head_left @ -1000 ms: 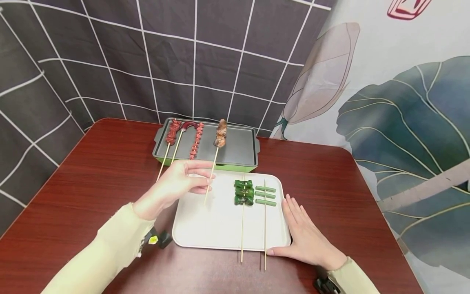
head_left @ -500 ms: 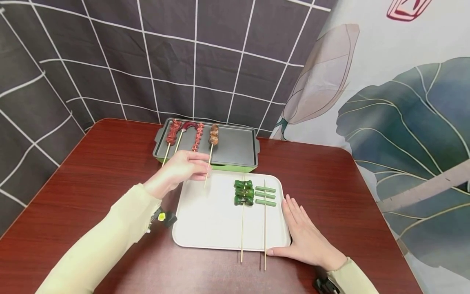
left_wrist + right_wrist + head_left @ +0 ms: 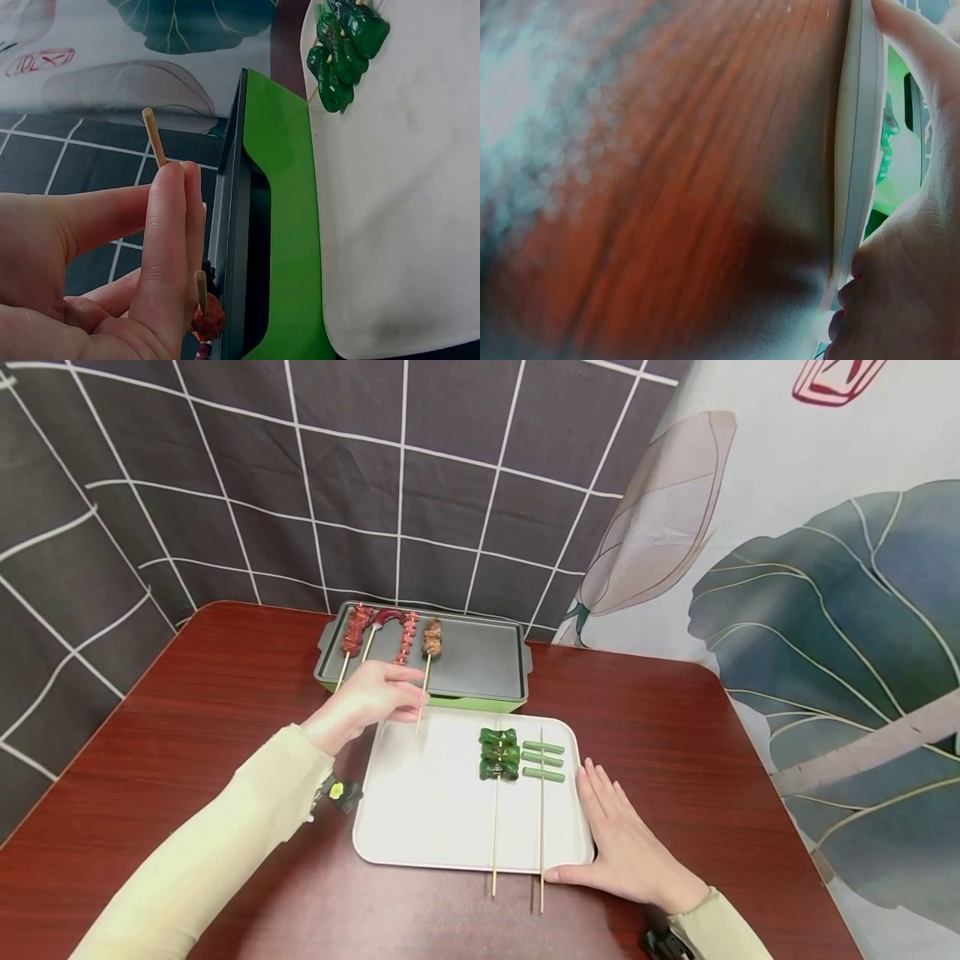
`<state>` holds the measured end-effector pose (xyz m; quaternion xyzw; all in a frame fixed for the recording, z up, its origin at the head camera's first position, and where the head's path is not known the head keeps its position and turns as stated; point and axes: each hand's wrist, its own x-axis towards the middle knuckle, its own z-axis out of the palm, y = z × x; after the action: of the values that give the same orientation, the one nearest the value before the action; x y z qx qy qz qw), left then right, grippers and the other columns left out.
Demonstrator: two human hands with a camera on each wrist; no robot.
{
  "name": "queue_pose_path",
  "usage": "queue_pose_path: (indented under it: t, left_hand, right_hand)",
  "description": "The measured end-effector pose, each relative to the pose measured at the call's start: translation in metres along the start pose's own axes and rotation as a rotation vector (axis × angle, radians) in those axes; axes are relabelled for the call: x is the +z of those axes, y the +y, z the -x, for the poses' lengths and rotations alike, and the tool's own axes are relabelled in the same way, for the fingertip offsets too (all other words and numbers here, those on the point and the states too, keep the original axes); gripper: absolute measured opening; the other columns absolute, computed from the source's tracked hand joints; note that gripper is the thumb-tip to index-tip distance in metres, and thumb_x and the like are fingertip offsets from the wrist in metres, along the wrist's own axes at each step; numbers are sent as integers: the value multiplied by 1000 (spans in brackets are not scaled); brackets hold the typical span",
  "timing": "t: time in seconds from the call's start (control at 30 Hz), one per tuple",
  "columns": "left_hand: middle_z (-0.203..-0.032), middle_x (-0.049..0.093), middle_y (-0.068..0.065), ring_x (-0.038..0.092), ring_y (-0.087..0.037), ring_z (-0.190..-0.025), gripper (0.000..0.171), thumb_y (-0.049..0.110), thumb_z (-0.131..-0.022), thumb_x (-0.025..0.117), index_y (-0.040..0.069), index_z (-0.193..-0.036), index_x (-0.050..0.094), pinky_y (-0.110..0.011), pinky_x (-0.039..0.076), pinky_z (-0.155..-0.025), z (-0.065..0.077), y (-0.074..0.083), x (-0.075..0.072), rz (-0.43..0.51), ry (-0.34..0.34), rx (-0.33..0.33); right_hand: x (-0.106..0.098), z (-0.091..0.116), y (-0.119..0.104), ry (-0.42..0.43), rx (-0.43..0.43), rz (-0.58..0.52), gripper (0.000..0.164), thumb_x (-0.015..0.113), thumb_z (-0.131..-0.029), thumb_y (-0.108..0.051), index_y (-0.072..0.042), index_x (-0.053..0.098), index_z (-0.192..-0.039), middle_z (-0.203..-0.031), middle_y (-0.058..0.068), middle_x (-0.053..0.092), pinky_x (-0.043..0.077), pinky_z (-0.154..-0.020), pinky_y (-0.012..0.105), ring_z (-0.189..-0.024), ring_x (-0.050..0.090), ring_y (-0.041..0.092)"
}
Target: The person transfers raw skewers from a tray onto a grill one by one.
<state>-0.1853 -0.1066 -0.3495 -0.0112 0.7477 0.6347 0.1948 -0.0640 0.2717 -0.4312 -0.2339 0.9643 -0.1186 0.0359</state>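
Observation:
My left hand (image 3: 378, 695) pinches the stick of a browned meat skewer (image 3: 432, 637), whose chunks overlap the grey grill plate (image 3: 480, 652). In the left wrist view the end of that stick (image 3: 153, 136) pokes out above the fingers. My right hand (image 3: 630, 839) rests along the right edge of the white tray (image 3: 420, 827), thumb near the front corner and fingers straight along the side. On the tray lie a green pepper skewer (image 3: 498, 754) and a green bean skewer (image 3: 543, 760), their sticks jutting past the front rim.
At the grill's left lie a red meat skewer (image 3: 355, 631), a dark red curled skewer (image 3: 386, 616) and a thin skewer of small red pieces (image 3: 406, 637). The grill has a green base (image 3: 480, 702). A gridded cloth (image 3: 337, 485) hangs behind the reddish-brown table (image 3: 225, 693).
My left hand has moved forward and slightly left, bringing the browned meat skewer lower over the grill plate beside the thin red one. The right hand has stayed at the tray's edge.

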Motion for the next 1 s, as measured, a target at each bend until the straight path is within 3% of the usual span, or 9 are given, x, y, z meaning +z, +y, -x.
queue_pose_path:
  t: [0.2, 0.6, 0.83, 1.0]
  left_hand:
    - [-120, 67, -28, 71, -30, -100, 53, -4, -94, 68, -9, -144, 50, -34, 61, -84, -2, -1, -1, -28, 4, -11]
    - [-123, 68, -22, 71, -32, -104, 55, 9, -95, 71, -5, -145, 52, -35, 61, -82, 13, 2, -7, -162, 2, 2]
    - [-124, 67, -22, 70, -31, -106, 57, 11, -96, 72, -5, -146, 51, -36, 61, -84, 21, 3, -9, -157, -18, 11]
    - [-123, 68, -21, 69, -34, -108, 57, 12, -96, 72, -5, -146, 50, -37, 61, -85, 26, 4, -7, -143, -38, 56]
  right_hand:
    - [1, 0, -1, -3, 1, -3, 137, 65, -72, -86, 8, 16, -158, -165, 24, 13, 20, -120, 59, -152, 11, 38]
    - [0, 0, -1, -4, 2, 1, 137, 65, -72, -86, 9, 16, -158, -165, 26, 14, 20, -120, 59, -152, 13, 39]
    - [0, -1, 0, -10, 8, -6, 137, 64, -72, -87, 7, 16, -159, -165, 25, 13, 19, -120, 59, -152, 13, 38]
    - [-1, -1, 0, -8, 1, 0, 136, 64, -72, -86, 8, 16, -158, -165, 26, 12, 20, -120, 60, -152, 13, 38]
